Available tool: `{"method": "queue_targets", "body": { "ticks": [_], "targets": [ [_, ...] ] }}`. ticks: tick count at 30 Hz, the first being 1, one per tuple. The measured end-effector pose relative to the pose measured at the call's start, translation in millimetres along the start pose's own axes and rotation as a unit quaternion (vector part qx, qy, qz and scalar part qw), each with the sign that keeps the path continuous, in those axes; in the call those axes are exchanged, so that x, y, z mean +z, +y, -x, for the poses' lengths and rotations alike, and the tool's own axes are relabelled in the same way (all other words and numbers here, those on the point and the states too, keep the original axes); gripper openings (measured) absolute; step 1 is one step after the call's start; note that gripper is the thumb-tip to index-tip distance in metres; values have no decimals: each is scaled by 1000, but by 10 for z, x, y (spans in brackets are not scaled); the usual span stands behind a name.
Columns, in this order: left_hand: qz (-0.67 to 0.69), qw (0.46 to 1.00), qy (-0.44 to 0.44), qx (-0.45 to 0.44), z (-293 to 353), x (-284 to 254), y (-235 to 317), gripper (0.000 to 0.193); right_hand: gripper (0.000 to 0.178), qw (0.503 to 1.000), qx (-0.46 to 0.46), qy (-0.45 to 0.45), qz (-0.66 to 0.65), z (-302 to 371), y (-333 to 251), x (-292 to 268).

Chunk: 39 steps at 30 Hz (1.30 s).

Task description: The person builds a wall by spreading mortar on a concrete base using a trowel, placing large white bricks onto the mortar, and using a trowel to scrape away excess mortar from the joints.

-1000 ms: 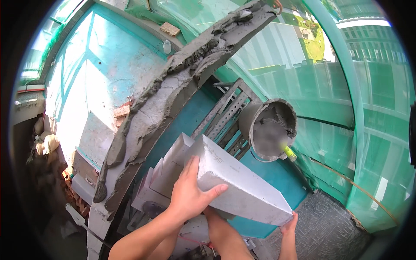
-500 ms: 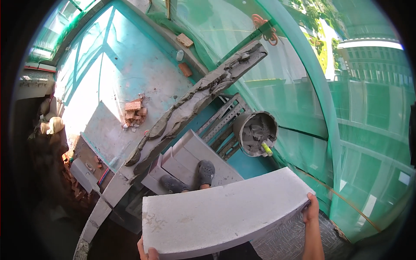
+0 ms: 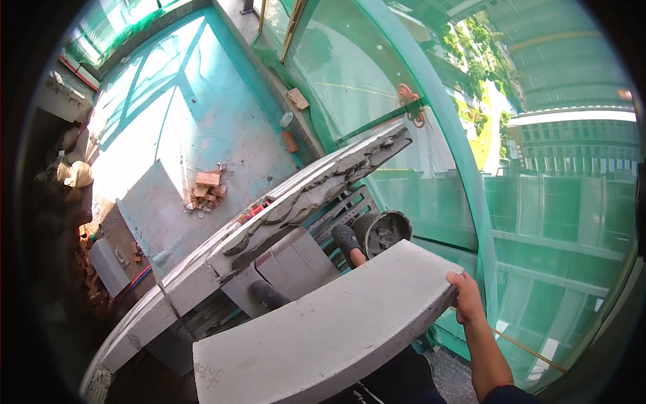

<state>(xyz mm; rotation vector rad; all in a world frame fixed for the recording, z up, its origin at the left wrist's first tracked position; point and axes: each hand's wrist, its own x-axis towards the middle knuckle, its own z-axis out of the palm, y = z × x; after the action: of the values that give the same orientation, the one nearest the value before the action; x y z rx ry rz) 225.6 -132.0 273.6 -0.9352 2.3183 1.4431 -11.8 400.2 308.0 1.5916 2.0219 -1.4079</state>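
Rubble and sacks at far left sit in deep shade, too dark for us to identify. Beside them we see a loose pile of red bricks (image 3: 205,190) on the sunlit floor. Nearer, a low wall course (image 3: 269,222) topped with wet mortar runs diagonally; its near end is cut off by the frame edge. A large grey block (image 3: 323,330) lies across the near centre, held level above two dark shoes (image 3: 346,237). Its left end hides our left hand, so we cannot tell that grip. Behind it a mortar bucket (image 3: 383,231) is half concealed. At right, our right hand (image 3: 465,296) curls its fingers (image 3: 457,279) over the block's end.
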Motion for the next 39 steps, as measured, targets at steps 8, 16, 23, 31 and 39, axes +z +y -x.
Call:
{"method": "queue_targets", "body": {
  "ticks": [8,16,23,31,39],
  "targets": [
    [225,962,56,-146,-573,1298,1336,50,49,985,-137,-55,85,-1083,-703,-18],
    [237,957,46,-160,-1111,2708,2048,45,55,958,-215,-75,175,-2760,-1366,-183],
    [231,954,12,-190,-1585,3566,2342,41,57,944,-235,-130,194,-3776,-2069,-282],
    [270,945,-4,-182,-2061,4163,2495,50,60,953,-198,-133,187,-4523,-2269,-31],
    [281,941,22,-189,-2257,4353,2525,62,56,953,-186,-158,178,-4750,-2259,132]
  ]
}}
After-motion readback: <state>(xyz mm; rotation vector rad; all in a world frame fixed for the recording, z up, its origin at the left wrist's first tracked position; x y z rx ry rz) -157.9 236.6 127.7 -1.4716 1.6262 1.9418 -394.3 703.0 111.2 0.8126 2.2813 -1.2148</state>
